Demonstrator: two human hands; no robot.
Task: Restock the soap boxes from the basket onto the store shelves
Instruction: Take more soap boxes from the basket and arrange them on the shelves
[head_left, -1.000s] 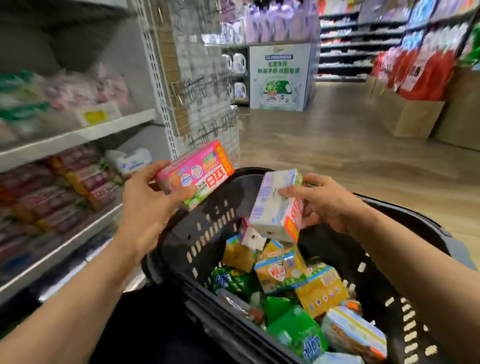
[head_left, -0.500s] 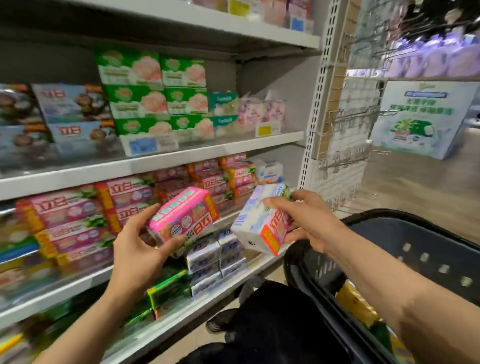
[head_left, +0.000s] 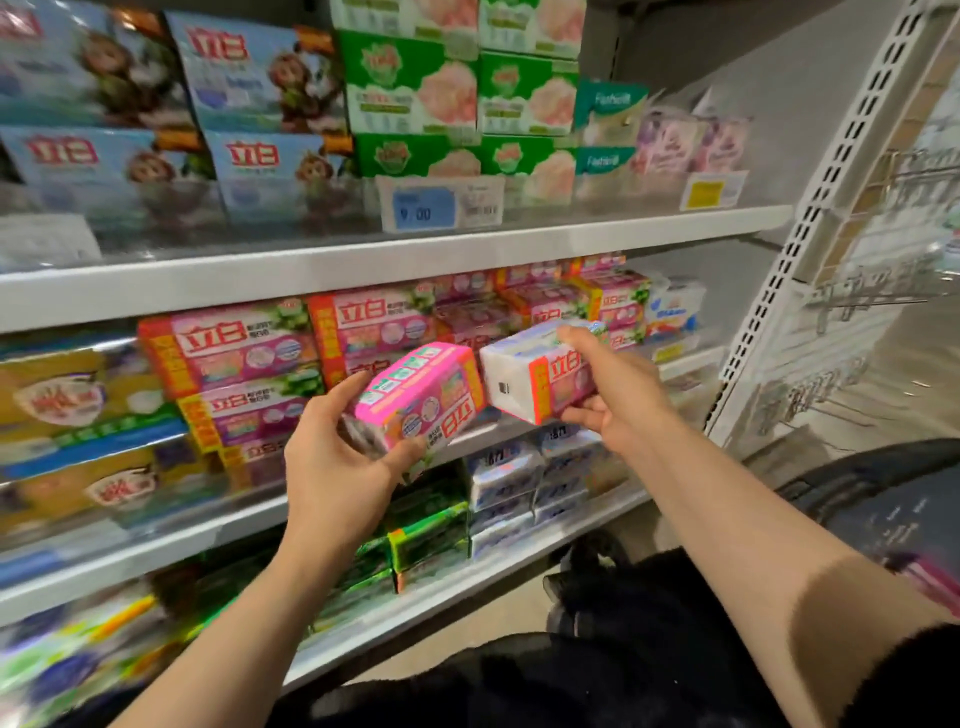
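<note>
Both hands were up in front of the middle shelf (head_left: 363, 275), each carrying one soap box. The left hand (head_left: 332, 457) was clamped on the pink box (head_left: 421, 400), thumb on the near long side and fingers curled behind the far side, box tilted with its right end high. The right hand (head_left: 618, 395) was clamped on the white box (head_left: 535, 376), fingers over the top, thumb beneath. The two boxes sat just beside each other near frame centre, apart from the shelf stock.

At 10 o'clock from the pink box stood the stacked pink packs (head_left: 234, 353) of the same brand, label outward. At 1 o'clock from the white box a small white-and-blue pack (head_left: 675, 306) sat at the right end of the row. The basket (head_left: 883, 493) lay at 4 o'clock, only its dark rim in view; contents were hidden.

Judgement: the step in hand was placing, one box per hand. To do it well, level the pink box first, turn its printed face outward, and slide it onto the matching stack rather than dropping it, since the stack looked loosely squared. The white box probably belonged farther right; whether a gap existed there could not be told. Seat one box at a time so a nudged neighbour can be steadied.
</note>
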